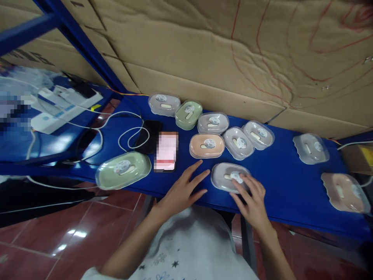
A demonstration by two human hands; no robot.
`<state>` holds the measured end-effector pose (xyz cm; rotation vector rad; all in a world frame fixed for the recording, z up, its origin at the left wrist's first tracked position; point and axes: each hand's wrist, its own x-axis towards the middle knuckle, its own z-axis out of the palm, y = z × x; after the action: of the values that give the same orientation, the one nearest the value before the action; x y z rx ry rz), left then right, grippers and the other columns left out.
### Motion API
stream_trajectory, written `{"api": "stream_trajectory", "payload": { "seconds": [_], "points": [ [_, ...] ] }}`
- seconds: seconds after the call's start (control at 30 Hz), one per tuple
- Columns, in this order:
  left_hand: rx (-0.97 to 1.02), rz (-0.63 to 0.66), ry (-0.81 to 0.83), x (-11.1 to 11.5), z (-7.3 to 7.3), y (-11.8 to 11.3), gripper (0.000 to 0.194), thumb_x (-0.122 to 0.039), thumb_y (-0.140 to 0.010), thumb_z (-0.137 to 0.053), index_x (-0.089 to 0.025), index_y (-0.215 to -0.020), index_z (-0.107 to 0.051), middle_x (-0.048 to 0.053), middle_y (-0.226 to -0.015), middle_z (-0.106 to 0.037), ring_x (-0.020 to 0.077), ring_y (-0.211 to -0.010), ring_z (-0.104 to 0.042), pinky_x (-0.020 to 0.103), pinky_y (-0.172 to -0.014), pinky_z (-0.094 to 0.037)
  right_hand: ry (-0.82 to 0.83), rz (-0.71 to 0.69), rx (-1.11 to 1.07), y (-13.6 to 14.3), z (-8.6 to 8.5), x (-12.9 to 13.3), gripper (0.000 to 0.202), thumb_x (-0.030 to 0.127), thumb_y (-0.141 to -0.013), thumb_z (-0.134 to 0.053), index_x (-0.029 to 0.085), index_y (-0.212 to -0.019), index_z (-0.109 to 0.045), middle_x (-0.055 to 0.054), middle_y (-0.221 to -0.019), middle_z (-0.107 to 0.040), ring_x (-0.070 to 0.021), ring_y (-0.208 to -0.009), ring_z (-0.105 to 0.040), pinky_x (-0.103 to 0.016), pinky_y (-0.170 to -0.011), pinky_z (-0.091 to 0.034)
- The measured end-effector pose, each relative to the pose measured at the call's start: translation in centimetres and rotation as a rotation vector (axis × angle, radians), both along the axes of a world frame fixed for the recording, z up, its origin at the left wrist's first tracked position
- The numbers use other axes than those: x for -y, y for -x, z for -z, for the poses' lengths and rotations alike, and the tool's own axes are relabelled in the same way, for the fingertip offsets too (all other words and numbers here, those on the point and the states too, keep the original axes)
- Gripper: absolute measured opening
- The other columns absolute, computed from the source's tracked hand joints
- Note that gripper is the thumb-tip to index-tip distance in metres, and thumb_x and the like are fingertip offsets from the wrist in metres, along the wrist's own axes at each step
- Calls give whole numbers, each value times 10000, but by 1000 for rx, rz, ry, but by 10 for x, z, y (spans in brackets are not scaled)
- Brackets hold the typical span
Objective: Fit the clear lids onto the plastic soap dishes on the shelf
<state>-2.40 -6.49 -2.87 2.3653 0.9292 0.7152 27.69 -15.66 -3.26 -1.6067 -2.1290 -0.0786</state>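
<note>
a blue table [279, 182] carries ten plastic boxes [207, 145], six grey, two green, two orange, plus a lit phone [166, 149], a black object [150, 132] and a white cable [125, 112].

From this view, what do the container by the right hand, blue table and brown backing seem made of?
Grey container: probably plastic, clear-topped, showing glossy highlights.
Table: smooth, faintly shiny, maybe painted metal or laminate.
Brown backing: likely cardboard, matt, creased.
</note>
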Motion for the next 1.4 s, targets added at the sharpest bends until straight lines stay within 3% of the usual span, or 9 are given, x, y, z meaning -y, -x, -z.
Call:
{"api": "stream_trajectory", "payload": {
  "seconds": [0.3,0.43,0.57,0.63,0.73,0.87,0.97,1.17,1.4],
  "points": [
    [-29,-65,-62,-6,-2,0,650,-262,-1076,-624,-310,-1671,-368,152,-1712,-373,324,-1555,-453,560,-1234,-498,-153,439,30,-72,4,-4,517,473,-1040,-613,306,-1529,-600,-145,-1526,-596,-379,-1406,-544,-578,-1148,-409],
    [-55,-94,-116,-9,-3,-3,618,-245,-1068,-625,-289,-1647,-413,163,-1707,-372,349,-1563,-432,584,-1231,-486,-96,538,79,-94,3,-20,579,497,-1053,-574,263,-1582,-555,-196,-1588,-541,-428,-1450,-494,-651,-1137,-398],
    [-104,-156,-192,-23,-4,-6,596,-243,-1064,-620,-276,-1628,-431,165,-1743,-310,376,-1611,-355,608,-1264,-433,-55,568,151,-104,-9,-44,673,493,-1051,-562,188,-1643,-463,-271,-1653,-439,-491,-1491,-427,-759,-1122,-366],
    [-145,-178,-208,-32,-5,-9,602,-251,-1066,-610,-265,-1636,-416,171,-1765,-267,391,-1638,-298,612,-1279,-406,-70,508,179,-101,-18,-57,633,474,-1061,-551,172,-1614,-497,-269,-1654,-441,-483,-1493,-430,-742,-1136,-369],
    [-191,-200,-230,-45,-6,-15,614,-254,-1063,-605,-245,-1643,-406,191,-1755,-280,408,-1631,-299,622,-1271,-403,-66,250,168,-85,-29,-75,499,402,-1085,-535,195,-1536,-584,-205,-1579,-557,-401,-1458,-508,-620,-1167,-411],
    [-186,-209,-257,-53,-14,-28,538,-257,-1055,-619,-232,-1575,-484,185,-1602,-477,370,-1493,-477,580,-1210,-470,-23,-149,156,-64,-33,-90,379,307,-1099,-532,217,-1446,-655,-128,-1442,-693,-303,-1361,-616,-487,-1139,-473],
    [-186,-178,-278,-52,-20,-38,481,-308,-1045,-657,-215,-1503,-545,174,-1475,-567,354,-1382,-543,562,-1162,-503,-16,-325,180,-64,-30,-97,352,266,-1100,-543,188,-1418,-673,-111,-1369,-743,-272,-1295,-662,-440,-1098,-502],
    [-90,-169,-332,-44,-9,-48,502,-423,-962,-793,-185,-1366,-615,193,-1411,-583,368,-1329,-570,570,-1142,-507,7,-450,77,-82,-11,-97,278,238,-1084,-587,199,-1320,-728,-86,-1231,-796,-249,-1177,-715,-416,-1000,-544],
    [-75,-146,-397,-46,0,-42,380,-298,-986,-763,-199,-1319,-610,185,-1364,-598,349,-1301,-604,536,-1096,-540,35,-404,-24,-77,-2,-90,253,217,-1074,-607,198,-1293,-730,-89,-1225,-789,-250,-1160,-717,-434,-1023,-534]
  ]
}}
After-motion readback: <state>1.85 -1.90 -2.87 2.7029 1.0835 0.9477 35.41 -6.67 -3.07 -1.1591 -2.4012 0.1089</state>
